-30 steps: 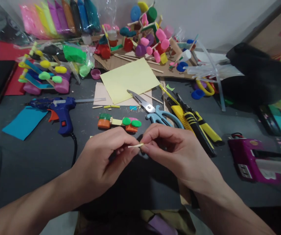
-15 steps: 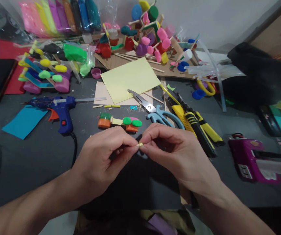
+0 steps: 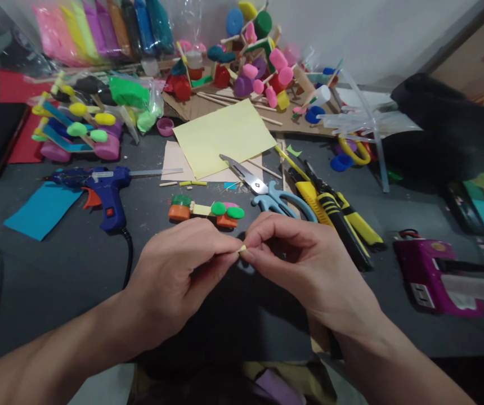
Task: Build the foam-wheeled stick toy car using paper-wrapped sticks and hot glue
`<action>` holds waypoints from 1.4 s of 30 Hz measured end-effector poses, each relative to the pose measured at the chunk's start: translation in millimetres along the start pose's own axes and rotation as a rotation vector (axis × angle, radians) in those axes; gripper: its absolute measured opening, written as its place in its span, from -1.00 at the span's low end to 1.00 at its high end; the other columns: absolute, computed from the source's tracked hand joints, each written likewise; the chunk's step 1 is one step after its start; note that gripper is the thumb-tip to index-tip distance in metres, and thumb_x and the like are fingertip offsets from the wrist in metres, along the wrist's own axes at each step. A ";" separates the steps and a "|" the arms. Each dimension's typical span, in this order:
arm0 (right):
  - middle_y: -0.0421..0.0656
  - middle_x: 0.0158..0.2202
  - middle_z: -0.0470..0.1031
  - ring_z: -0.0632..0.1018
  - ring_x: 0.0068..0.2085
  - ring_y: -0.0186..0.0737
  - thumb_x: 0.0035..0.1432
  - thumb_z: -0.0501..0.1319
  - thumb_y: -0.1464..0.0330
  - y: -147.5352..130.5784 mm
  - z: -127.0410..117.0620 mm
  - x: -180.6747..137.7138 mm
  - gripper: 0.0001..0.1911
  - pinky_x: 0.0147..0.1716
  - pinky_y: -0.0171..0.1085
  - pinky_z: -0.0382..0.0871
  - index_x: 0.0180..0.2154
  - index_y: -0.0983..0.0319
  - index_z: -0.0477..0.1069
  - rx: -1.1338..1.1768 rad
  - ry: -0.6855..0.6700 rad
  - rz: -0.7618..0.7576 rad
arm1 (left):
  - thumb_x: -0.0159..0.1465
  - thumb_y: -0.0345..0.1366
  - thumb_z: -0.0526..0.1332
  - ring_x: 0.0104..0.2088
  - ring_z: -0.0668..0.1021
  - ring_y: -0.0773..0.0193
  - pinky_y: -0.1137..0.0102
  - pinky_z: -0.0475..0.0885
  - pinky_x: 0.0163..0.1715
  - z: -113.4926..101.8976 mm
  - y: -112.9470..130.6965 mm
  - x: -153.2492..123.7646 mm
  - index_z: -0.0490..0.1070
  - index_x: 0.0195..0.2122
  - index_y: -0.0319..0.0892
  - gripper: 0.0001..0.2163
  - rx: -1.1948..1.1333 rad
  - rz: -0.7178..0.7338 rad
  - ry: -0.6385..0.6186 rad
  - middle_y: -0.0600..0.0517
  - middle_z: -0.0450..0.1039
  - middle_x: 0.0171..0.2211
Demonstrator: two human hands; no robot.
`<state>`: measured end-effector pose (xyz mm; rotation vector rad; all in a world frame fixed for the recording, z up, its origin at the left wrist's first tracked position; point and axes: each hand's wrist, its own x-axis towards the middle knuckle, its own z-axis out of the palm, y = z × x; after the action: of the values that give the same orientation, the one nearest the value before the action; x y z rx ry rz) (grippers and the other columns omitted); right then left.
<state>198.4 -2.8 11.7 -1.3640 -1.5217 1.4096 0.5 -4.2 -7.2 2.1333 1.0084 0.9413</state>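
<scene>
Left hand [image 3: 183,275], 1: near side, middle of the worktop [image 3: 77,281]; thumb and index finger pinched together on a tiny pale-yellow piece [image 3: 242,248].

Right hand [image 3: 309,264], 1: facing the left; thumb and index fingers clamped on the same piece, fingertips of the 2 hands almost meeting. The piece, mostly covered by the fingers, is held above the near middle of the worktop; from here I cannot tell its full shape.

Small model [image 3: 202,210], 1: just beyond the left hand; orange and green round parts at the left end, pale strip in the middle, 2 bright green ovals at the right.

Scissors [image 3: 259,187], 1 pair: just beyond the right hand, light-blue handles near, tip lying over a yellow sheet [image 3: 229,132].

Yellow-and-black hand tools [image 3: 338,228], a group: right of the scissors, handles toward the near right.

Glue gun [image 3: 111,183], 1: blue with an orange trigger, left of the model, nozzle toward the left, over the edge of a blue paper [image 3: 41,214].

Purple device [image 3: 428,275], 1: right side, well apart from the right hand.
</scene>
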 end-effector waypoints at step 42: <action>-0.22 -0.44 0.50 0.48 -0.37 -0.27 0.24 0.39 0.30 4.4 2.3 0.0 -0.80 -0.43 -0.26 0.29 -0.42 0.19 0.51 -0.024 0.067 -0.209 | 0.29 -0.47 0.31 -0.48 0.52 0.44 0.57 0.40 -0.51 -1.4 5.7 3.2 0.55 -0.30 -0.13 -0.90 -0.418 -0.343 0.033 0.15 0.54 -0.45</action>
<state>197.4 -4.0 6.9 -1.2144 -1.5916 1.2094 3.1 -4.3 -1.1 1.5487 1.0454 0.9226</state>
